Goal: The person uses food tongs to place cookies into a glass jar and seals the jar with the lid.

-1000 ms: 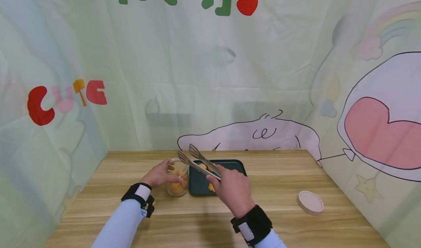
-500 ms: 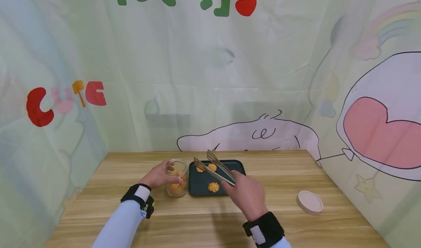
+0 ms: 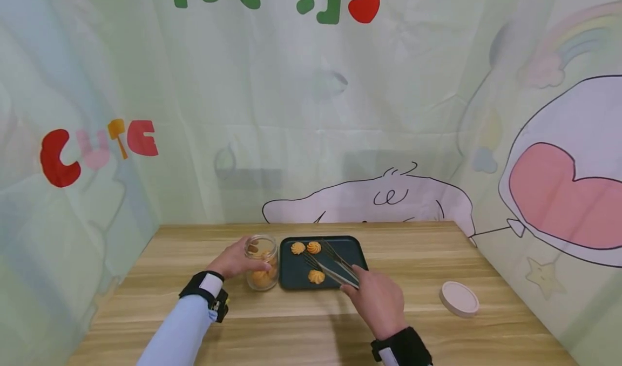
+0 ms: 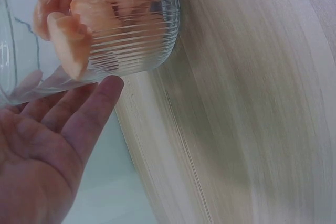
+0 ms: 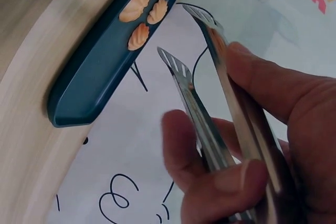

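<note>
My left hand [image 3: 239,258] grips a clear glass jar [image 3: 262,277] from its left side; the jar stands upright and uncovered. Inside it lie several orange-yellow cookies [image 4: 89,17], seen through the ribbed glass in the left wrist view. In my right hand [image 3: 378,301] is a pair of metal tongs [image 3: 335,273], their tips apart with nothing between them. Those tips hover over a dark teal tray [image 3: 291,277]. Three swirled cookies sit on the tray: one at the back left [image 3: 298,248], a second cookie [image 3: 313,247] beside it, and a front cookie [image 3: 317,276].
A pale pink round lid [image 3: 459,299] lies on the wooden table [image 3: 233,333] to the right. The tray stands just right of the jar. Behind the table hangs a printed cloth backdrop [image 3: 218,112].
My right hand has moved right and toward me with the tongs, away from the jar. The tongs' tips have lowered over the tray, uncovering the cookies. My left hand stays on the jar.
</note>
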{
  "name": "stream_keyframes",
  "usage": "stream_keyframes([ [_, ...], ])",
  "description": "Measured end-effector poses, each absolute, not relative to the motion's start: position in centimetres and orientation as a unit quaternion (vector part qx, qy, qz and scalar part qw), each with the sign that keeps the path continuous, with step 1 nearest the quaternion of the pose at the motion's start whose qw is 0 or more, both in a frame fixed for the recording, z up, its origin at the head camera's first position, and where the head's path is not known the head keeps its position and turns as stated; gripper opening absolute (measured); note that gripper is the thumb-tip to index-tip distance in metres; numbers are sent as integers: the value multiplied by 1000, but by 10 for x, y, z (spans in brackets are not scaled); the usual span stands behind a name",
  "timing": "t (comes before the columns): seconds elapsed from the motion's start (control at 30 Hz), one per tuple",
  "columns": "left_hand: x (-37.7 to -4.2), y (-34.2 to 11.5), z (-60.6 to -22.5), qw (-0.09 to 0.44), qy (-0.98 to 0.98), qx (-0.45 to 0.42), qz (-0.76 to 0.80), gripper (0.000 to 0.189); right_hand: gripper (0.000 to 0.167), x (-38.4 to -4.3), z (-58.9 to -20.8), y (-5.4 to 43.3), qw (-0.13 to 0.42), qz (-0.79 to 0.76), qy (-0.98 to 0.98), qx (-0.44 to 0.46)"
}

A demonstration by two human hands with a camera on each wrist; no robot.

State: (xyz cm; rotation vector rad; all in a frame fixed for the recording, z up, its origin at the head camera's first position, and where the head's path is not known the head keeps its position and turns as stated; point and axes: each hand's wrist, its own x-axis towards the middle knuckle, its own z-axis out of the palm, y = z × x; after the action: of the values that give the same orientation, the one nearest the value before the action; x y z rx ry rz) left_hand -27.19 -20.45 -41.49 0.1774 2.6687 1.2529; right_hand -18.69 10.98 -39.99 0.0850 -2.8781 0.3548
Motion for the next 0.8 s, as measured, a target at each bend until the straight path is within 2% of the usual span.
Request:
stream_keyframes([
  [0.2,-273,-205,-415,94,898,60,426,93,51,-181,-403,112,121,103,-986,43],
  [0.47,-271,-204,-414,92,898,62,427,91,31,-179,-409,109,129,80,-987,51],
  [0.8,-276,-206,-418,93,896,58,430,95,33,-183,-406,103,89,64,-993,39],
])
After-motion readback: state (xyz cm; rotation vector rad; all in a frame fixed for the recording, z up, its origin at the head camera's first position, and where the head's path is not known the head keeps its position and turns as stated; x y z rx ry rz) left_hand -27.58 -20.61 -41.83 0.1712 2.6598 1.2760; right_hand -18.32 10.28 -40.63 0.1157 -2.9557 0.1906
